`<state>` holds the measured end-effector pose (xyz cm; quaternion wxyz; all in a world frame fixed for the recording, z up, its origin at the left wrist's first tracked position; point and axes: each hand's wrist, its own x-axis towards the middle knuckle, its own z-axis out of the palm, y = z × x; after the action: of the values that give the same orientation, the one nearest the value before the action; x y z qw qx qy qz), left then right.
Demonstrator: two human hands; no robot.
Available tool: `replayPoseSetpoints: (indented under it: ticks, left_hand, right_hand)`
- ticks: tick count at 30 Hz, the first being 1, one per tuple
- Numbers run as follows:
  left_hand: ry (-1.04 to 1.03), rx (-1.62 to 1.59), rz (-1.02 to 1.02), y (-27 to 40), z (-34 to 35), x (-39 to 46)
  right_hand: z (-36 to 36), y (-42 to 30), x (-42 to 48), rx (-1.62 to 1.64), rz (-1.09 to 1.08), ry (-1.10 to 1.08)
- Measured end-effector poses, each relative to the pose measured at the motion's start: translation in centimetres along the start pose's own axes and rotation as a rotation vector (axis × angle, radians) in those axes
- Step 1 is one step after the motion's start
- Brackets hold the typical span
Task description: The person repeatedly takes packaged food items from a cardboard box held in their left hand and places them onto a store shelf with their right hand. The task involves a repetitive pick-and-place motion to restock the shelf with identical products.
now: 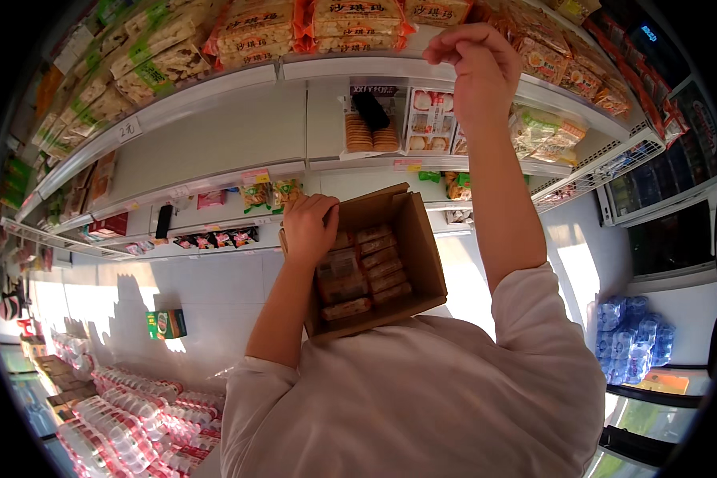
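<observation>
An open cardboard box [427, 251] rests against the front of my shirt. Inside lie several wrapped snack packs [388, 263], in a stack of small ones beside a larger flat pack [339, 275]. My left hand [312, 227] grips the box's far left rim, thumb towards the inside. My right hand [481, 71] is raised in front of the upper shelf's edge [364, 69], with loosely bent fingers and nothing visible in them. Just beyond it are orange-trimmed packs of pastry blocks [355, 27] and, to the right, other wrapped snacks [541, 57].
Lower shelves hold a tray of round biscuits [367, 140], boxed pastries [430, 122] and small snack bags [255, 194]. Shrink-wrapped bottles [137, 418] stand on the floor at left, with a green carton [167, 324] nearby. Blue-tinted bottle packs [633, 340] stand at right.
</observation>
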<state>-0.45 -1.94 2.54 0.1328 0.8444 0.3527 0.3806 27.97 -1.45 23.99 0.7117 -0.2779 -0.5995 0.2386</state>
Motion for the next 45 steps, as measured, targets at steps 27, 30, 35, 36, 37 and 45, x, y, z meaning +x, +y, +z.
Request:
replayPoseSetpoints:
  ticks: [27, 30, 35, 36, 37, 45]
  left_hand:
    - [0.028, -0.013, 0.029, -0.4, 0.8, -0.2]
    - [0.027, -0.012, 0.022, -0.4, 0.9, -0.2]
    - [0.021, 0.011, 0.017, -0.3, 0.8, -0.3]
    - [-0.002, 0.008, 0.002, -0.2, 0.8, -0.3]
    - [-0.025, 0.005, -0.012, -0.2, 0.5, -0.4]
    - [-0.055, -0.003, -0.019, 0.3, 0.2, -0.3]
  right_hand:
    - [12.4, 16.2, -28.6, -1.002, 0.834, -1.622]
    - [11.9, 15.8, -28.1, -0.96, 0.78, -1.56]
    - [12.1, 16.2, -28.0, -0.855, 0.763, -1.575]
    - [12.1, 16.3, -28.0, -0.837, 0.762, -1.583]
    - [12.1, 16.4, -28.0, -0.825, 0.76, -1.589]
    - [11.9, 16.9, -28.1, -0.698, 0.747, -1.623]
